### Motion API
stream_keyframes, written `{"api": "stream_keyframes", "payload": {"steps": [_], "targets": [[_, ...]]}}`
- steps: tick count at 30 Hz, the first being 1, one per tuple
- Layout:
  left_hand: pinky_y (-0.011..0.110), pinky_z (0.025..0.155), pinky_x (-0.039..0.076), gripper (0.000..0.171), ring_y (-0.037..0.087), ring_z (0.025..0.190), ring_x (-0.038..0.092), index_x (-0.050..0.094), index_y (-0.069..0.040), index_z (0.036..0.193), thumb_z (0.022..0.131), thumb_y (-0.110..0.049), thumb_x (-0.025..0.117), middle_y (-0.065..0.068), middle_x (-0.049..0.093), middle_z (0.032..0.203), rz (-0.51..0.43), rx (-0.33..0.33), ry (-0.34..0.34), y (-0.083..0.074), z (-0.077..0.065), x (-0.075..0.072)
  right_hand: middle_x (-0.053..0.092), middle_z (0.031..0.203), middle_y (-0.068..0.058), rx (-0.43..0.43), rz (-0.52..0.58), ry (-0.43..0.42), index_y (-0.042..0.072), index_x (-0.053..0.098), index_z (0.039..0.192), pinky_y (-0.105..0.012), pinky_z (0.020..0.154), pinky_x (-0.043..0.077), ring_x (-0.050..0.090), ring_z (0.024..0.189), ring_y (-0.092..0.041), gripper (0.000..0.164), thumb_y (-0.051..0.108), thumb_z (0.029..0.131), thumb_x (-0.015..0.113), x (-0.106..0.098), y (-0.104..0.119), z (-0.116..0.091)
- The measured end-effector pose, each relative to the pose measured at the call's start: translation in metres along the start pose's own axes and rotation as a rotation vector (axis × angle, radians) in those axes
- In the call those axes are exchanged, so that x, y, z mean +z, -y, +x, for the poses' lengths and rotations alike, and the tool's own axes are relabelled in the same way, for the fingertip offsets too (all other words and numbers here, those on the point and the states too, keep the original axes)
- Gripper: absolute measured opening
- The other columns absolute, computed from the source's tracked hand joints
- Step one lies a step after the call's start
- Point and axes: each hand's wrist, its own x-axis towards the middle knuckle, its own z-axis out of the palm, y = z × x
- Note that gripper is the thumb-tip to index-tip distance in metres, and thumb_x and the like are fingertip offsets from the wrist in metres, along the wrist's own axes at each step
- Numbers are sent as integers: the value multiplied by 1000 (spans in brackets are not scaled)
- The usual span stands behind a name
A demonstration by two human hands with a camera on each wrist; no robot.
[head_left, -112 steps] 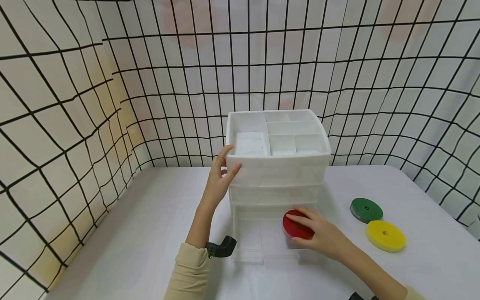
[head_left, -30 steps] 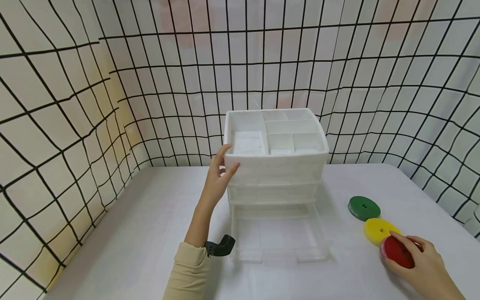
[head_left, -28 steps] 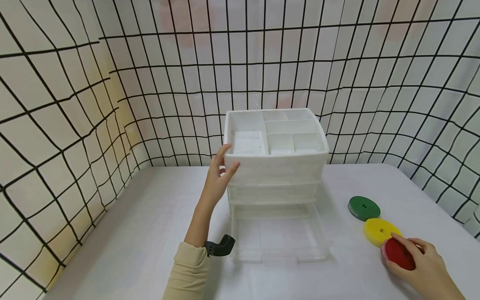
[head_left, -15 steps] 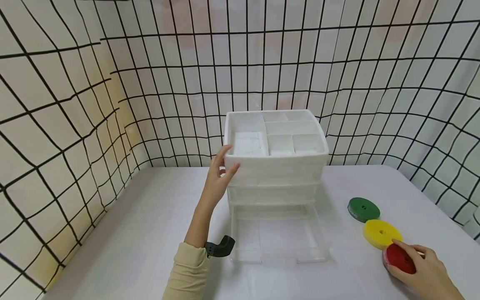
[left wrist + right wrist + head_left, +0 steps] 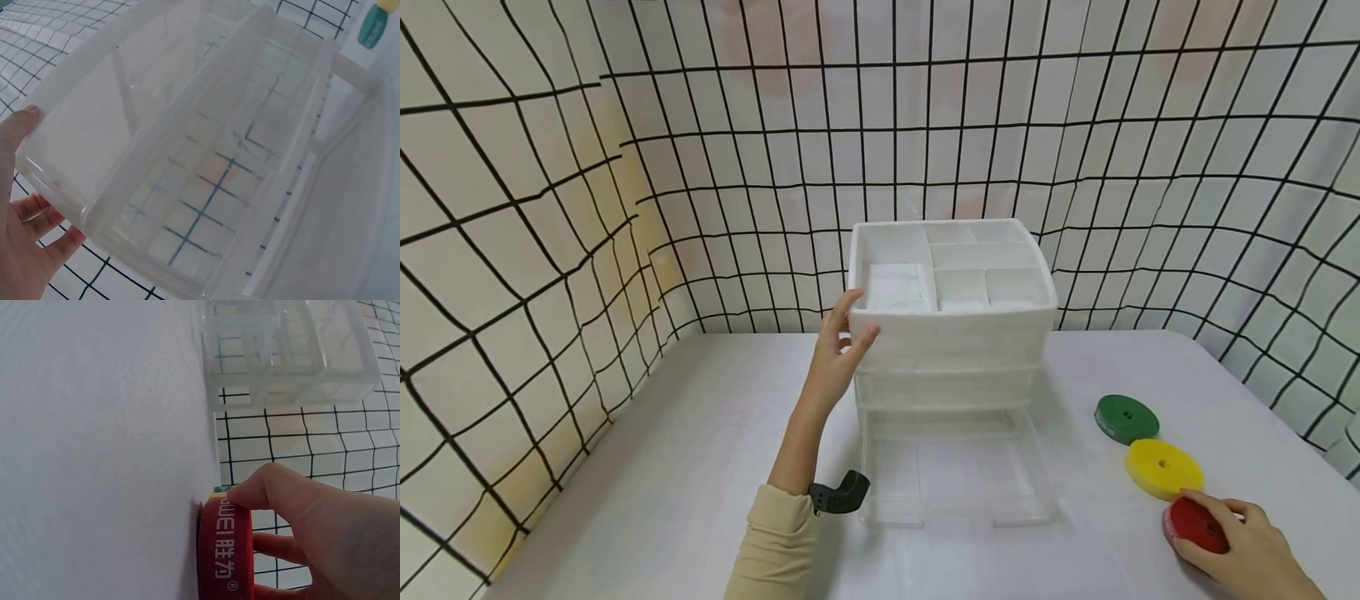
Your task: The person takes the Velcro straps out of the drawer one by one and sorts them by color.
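Note:
My left hand (image 5: 831, 358) grips the upper left front corner of a white plastic drawer organizer (image 5: 951, 342). In the left wrist view the thumb lies on its front and the fingers (image 5: 59, 244) curl round the side. The organizer's clear bottom drawer (image 5: 955, 471) is pulled out, with nothing visible inside. Off to the right, my right hand (image 5: 1255, 546) pinches a red tape roll (image 5: 1197, 525) between thumb and fingers, down at the table. White lettering runs along its rim in the right wrist view. A yellow tape roll (image 5: 1163, 468) lies just behind it.
Beyond the yellow one lies a green tape roll (image 5: 1126, 418), flat on the white table (image 5: 700, 467). The organizer's top is a divided tray with several compartments. Black-gridded white walls (image 5: 955, 125) enclose the back and sides.
My right hand has carried the red tape roll from the bottom drawer to the right, then lowered it to the table in front of the yellow one. The left hand stays put.

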Motion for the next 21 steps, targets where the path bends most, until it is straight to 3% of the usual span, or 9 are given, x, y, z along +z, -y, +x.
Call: {"api": "stream_keyframes", "payload": {"steps": [21], "targets": [[28, 80, 39, 51, 19, 97, 43, 34, -18, 138, 91, -19, 55, 16, 40, 120, 11, -3, 0, -2, -1, 0, 24, 123, -40, -55, -47, 22, -10, 26, 134, -53, 71, 50, 36, 90, -53, 106, 74, 72, 49, 8, -12, 17]]}}
